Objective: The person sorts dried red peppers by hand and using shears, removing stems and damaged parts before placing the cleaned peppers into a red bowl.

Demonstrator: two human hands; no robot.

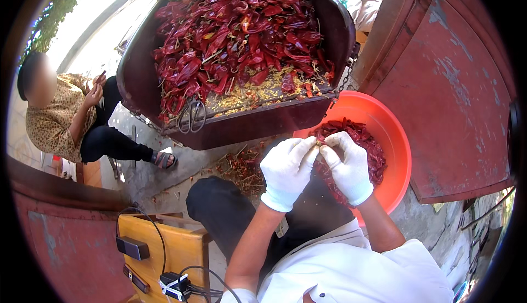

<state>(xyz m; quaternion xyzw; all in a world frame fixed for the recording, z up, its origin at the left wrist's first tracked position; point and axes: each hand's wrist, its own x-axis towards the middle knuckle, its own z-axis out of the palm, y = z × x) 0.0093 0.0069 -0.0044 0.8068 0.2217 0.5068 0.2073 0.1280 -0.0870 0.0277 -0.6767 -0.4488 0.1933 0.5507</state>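
My left hand (289, 171), in a white knit glove, and my right hand (348, 167), gloved alike, meet fingertip to fingertip above my lap. Between them they pinch the stem end of a dried red chili pepper (319, 141); its body is mostly hidden. Just beyond and to the right stands an orange plastic basin (397, 146), holding a heap of red chili pieces (372, 150). In front, a dark metal cart bed (247, 126) carries a large pile of dried red chilies (243, 35), with loose yellow seeds (263, 93) along its near edge. Metal scissors (192, 117) lie at that edge.
Stems and scraps (243, 169) litter the floor under the cart. A seated person (61, 113) at the left holds something small. A wooden stool (164, 241) with cables and black devices stands at lower left. Red metal doors (457, 97) flank both sides; chains (346, 74) hang at the cart's corners.
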